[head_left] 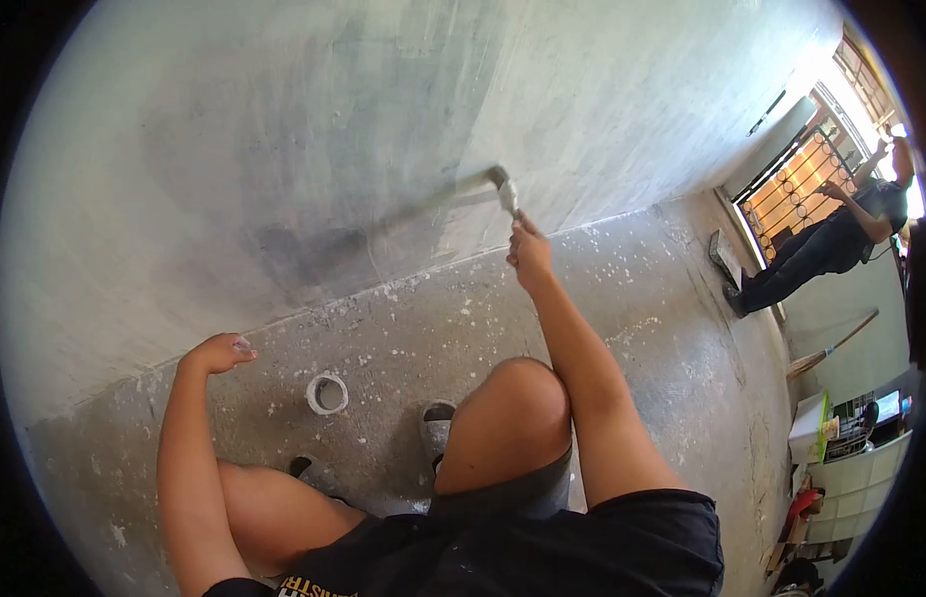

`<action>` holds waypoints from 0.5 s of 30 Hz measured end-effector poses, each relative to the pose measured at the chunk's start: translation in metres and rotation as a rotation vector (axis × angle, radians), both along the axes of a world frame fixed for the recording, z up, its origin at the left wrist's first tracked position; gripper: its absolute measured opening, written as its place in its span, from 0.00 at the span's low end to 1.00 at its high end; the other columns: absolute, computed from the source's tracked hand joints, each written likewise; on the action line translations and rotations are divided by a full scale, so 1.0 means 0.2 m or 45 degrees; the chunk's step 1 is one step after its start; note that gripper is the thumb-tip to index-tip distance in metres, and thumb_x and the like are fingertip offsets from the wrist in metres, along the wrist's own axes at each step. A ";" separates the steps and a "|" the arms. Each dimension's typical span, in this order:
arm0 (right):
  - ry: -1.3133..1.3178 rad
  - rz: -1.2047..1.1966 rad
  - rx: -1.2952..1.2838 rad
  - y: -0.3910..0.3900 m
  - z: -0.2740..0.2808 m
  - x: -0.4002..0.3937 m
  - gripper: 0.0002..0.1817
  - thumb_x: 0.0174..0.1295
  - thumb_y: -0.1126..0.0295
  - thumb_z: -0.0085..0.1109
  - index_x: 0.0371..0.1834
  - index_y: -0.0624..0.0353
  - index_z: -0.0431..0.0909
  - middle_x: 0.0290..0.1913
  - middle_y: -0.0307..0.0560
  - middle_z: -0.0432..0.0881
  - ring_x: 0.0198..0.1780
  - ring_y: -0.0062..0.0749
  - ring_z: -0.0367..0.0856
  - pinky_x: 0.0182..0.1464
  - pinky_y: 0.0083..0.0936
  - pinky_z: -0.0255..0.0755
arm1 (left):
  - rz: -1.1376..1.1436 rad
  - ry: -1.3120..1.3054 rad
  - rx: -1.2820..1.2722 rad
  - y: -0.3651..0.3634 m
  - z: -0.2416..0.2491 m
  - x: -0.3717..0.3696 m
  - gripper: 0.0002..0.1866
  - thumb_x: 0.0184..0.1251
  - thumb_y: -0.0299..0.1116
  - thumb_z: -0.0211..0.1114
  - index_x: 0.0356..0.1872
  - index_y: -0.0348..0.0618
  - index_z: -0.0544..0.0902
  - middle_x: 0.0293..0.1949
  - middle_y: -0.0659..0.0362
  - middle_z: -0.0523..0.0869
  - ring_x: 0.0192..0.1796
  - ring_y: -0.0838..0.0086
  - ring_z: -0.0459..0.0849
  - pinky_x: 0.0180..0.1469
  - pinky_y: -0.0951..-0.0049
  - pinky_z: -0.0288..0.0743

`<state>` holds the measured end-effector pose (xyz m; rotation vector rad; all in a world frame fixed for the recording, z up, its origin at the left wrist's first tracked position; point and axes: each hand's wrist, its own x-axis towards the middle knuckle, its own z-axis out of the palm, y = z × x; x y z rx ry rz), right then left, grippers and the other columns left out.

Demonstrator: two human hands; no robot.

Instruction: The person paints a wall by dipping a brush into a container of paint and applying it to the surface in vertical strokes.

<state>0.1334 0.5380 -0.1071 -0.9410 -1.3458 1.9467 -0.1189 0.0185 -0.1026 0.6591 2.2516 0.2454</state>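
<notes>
My right hand [530,249] is closed round the handle of a paintbrush [508,189]. The brush's dark bristles touch the wall [373,119] low down, just above the floor line, and a wet-looking pale streak runs left from them. Away to the left, my left hand [222,352] hangs bent at the wrist near the wall's base. Its fingers are loosely bent with whitish smears on them, and I make out no object there. A small round pot with a white rim [328,394] stands on the floor between my left hand and my feet.
White paint spots cover the concrete floor [622,298]. At the far right another person [851,224] stands by a metal gate [796,184], with a tray-like object [725,257] at their feet. A broom [831,345] leans farther along, near a crate [809,428] and household items.
</notes>
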 end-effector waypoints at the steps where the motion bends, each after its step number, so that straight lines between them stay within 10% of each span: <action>1: 0.020 -0.054 0.054 0.00 0.10 -0.01 0.24 0.69 0.69 0.53 0.69 0.51 0.68 0.21 0.28 0.60 0.18 0.15 0.54 0.19 0.17 0.53 | 0.013 0.000 -0.007 0.01 0.01 0.01 0.32 0.59 0.57 0.67 0.53 0.38 0.80 0.50 0.45 0.84 0.52 0.58 0.82 0.54 0.63 0.74; 10: 0.623 0.005 0.330 0.04 0.87 0.02 0.27 0.68 0.76 0.50 0.71 0.58 0.63 0.22 0.30 0.58 0.19 0.16 0.54 0.22 0.18 0.51 | 0.017 0.005 -0.079 -0.01 -0.06 -0.04 0.33 0.59 0.57 0.67 0.56 0.40 0.79 0.53 0.45 0.82 0.56 0.57 0.80 0.58 0.63 0.73; 15: 0.271 0.091 0.496 0.14 0.37 -0.07 0.24 0.67 0.71 0.52 0.68 0.57 0.69 0.21 0.32 0.63 0.19 0.19 0.62 0.23 0.20 0.63 | 0.024 -0.011 -0.102 -0.01 -0.07 -0.05 0.35 0.59 0.57 0.67 0.58 0.38 0.77 0.55 0.45 0.81 0.58 0.57 0.80 0.59 0.63 0.72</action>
